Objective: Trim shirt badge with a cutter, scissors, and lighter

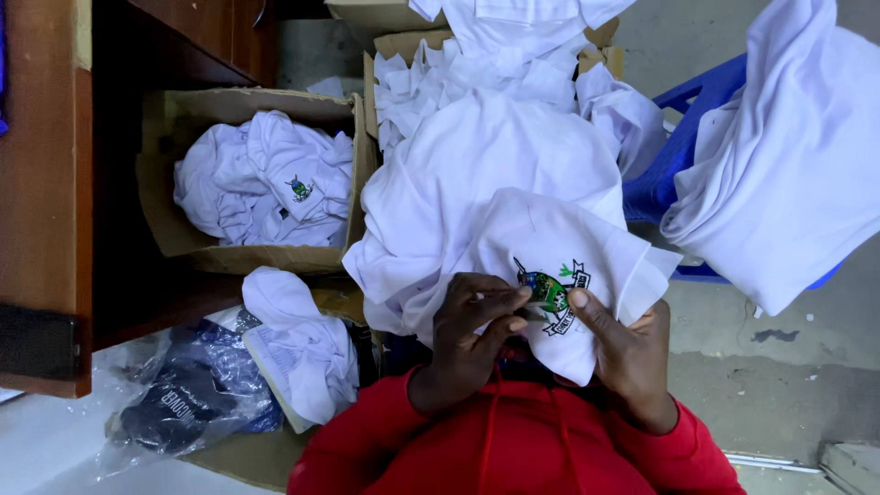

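A white shirt (513, 197) with a green and black embroidered badge (548, 293) lies across my lap. My left hand (472, 335) pinches the fabric just left of the badge, fingers curled. My right hand (623, 348) grips the cloth to the badge's right, thumb pressed beside the emblem. Both red sleeves (513, 449) show at the bottom. Whether a small tool sits between my left fingers cannot be told.
A cardboard box (174, 174) at the left holds more white badged shirts. Another box (403, 55) behind overflows with white shirts. A blue plastic chair (665, 174) draped with white cloth stands right. A dark garment in a clear bag (183, 403) lies lower left, beside wooden furniture (46, 202).
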